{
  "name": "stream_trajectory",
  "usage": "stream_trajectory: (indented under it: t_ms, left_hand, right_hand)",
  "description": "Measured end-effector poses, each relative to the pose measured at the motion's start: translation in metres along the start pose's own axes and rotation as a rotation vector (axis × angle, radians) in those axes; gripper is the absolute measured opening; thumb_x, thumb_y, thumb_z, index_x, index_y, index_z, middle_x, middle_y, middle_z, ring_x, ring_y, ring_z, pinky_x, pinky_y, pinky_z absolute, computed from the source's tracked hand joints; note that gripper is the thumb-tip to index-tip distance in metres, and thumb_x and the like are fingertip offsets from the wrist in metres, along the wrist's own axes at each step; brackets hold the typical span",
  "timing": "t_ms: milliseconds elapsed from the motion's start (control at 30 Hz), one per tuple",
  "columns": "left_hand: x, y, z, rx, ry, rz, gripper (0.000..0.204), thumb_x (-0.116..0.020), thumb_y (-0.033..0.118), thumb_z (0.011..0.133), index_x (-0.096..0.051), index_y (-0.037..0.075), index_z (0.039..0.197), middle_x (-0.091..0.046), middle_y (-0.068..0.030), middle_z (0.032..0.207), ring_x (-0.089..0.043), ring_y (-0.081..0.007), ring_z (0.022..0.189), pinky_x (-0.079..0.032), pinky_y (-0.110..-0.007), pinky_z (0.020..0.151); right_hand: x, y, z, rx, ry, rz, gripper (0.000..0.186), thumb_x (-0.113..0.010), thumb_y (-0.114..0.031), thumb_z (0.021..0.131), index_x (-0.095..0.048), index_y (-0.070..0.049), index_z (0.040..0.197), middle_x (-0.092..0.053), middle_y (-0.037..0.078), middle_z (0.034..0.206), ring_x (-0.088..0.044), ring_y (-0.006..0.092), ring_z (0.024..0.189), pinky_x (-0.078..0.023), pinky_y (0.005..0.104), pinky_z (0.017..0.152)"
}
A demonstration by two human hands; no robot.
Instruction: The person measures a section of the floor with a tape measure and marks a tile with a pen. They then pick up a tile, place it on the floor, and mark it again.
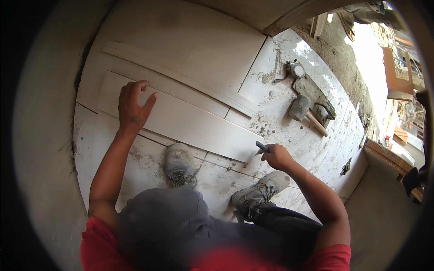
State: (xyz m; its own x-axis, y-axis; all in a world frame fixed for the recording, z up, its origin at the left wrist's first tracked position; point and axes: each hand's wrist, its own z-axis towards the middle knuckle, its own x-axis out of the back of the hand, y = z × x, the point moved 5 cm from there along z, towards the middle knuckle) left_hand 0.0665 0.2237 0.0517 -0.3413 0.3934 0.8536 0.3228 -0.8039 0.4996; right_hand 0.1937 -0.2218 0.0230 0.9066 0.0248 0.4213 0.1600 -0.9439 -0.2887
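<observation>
A long pale tile strip [194, 118] lies slantwise across the floor in front of my shoes. My left hand [134, 103] is over its left part, thumb and fingers apart, with nothing between them; whether the fingertips touch the strip I cannot tell. At the strip's right end my right hand [276, 157] grips a dark marker-like stick [262, 147], which points up and to the left. Just beyond the strip, a narrower pale strip [181, 82] runs roughly parallel to it.
A mallet [299, 107] with a wooden handle lies to the right, beside a mortar-caked trowel [316, 93] and a tape measure [296, 70]. A small black tool [346, 166] sits farther right. My shoes [180, 161] stand on the dirty tiled floor [325, 135]. Walls border the left and far sides.
</observation>
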Motion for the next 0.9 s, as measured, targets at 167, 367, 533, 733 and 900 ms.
stream_trajectory:
  t_ms: [167,367,533,733,900]
  left_hand:
    - [-0.082,0.126,-0.051,-0.222,-0.509,-0.182,0.048,-0.077,0.037,0.082,-0.062,0.012,0.120,-0.056,-0.0073,0.115,-0.054,-0.0281,0.109,-0.046,-0.043,0.092]
    - [-0.100,0.123,-0.041,-0.027,-0.314,-0.025,0.062,-0.075,0.047,0.084,-0.057,0.009,0.129,-0.056,-0.0083,0.127,-0.050,-0.0295,0.121,-0.037,-0.048,0.102]
    - [-0.098,0.113,-0.040,-0.016,-0.283,0.042,0.060,-0.075,0.045,0.085,-0.057,0.009,0.129,-0.059,-0.0105,0.131,-0.048,-0.0285,0.126,-0.035,-0.047,0.104]
    - [-0.126,0.173,-0.066,-0.262,-0.458,-0.014,0.071,-0.069,0.051,0.087,-0.049,0.023,0.148,-0.054,-0.0080,0.114,-0.049,-0.0264,0.108,-0.035,-0.045,0.094]
    - [-0.154,0.194,-0.061,-0.342,-0.538,0.083,0.078,-0.067,0.058,0.086,-0.041,0.031,0.154,-0.052,-0.0076,0.109,-0.047,-0.0248,0.100,-0.035,-0.042,0.085]
  right_hand:
    - [0.052,-0.012,-0.031,0.190,0.092,-0.185,0.020,-0.059,-0.017,0.085,-0.073,-0.008,0.098,-0.069,0.022,0.082,-0.067,0.0429,0.080,-0.054,0.0517,0.075]
    - [0.077,-0.025,0.028,0.182,0.312,-0.017,0.021,-0.060,-0.017,0.087,-0.069,-0.006,0.103,-0.069,0.024,0.085,-0.067,0.0444,0.084,-0.052,0.0520,0.076]
    - [0.079,-0.033,0.079,0.174,0.270,0.200,0.031,-0.050,-0.008,0.083,-0.071,-0.005,0.107,-0.070,0.026,0.094,-0.068,0.0426,0.095,-0.052,0.0478,0.088]
    - [0.083,-0.039,0.074,0.326,0.286,0.085,0.037,-0.050,-0.005,0.078,-0.074,-0.007,0.105,-0.071,0.023,0.104,-0.067,0.0399,0.100,-0.051,0.0438,0.093]
    - [0.081,-0.033,0.070,0.268,0.218,0.175,0.039,-0.050,-0.002,0.077,-0.074,-0.009,0.107,-0.071,0.017,0.112,-0.067,0.0356,0.106,-0.051,0.0411,0.096]
